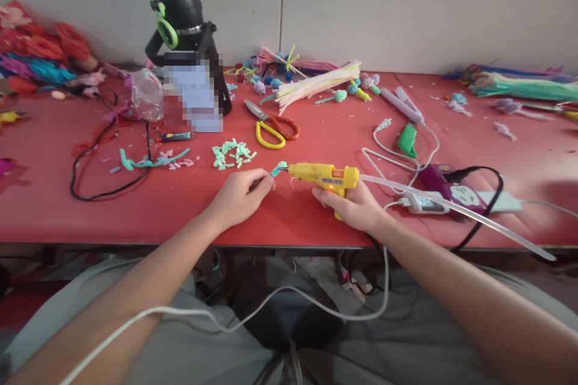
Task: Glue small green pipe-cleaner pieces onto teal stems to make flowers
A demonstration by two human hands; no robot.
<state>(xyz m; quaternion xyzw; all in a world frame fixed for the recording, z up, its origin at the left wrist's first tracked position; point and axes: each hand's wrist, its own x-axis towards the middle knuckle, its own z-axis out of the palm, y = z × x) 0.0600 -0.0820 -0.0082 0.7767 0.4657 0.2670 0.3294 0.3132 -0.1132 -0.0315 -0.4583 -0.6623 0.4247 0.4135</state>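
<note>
My left hand (241, 195) pinches a small teal fuzzy piece (279, 169) between thumb and fingers, above the red table (180, 222). Wrapped round the handle of a yellow glue gun (318, 174) is my right hand (354, 203). The gun's nozzle points left and meets or nearly meets the teal piece. A long clear glue stick (474, 213) sticks out of the gun's back. Short mint-green cut pieces (232, 154) lie in a loose pile just beyond my left hand.
Scissors (271, 126) lie behind the hands. A black bottle (178, 18) and a blurred upright screen (194, 93) stand back left. A purple power strip (451, 192) with cables is at right. Pipe cleaners (316, 85) lie at the back. A white cable (280, 292) crosses my lap.
</note>
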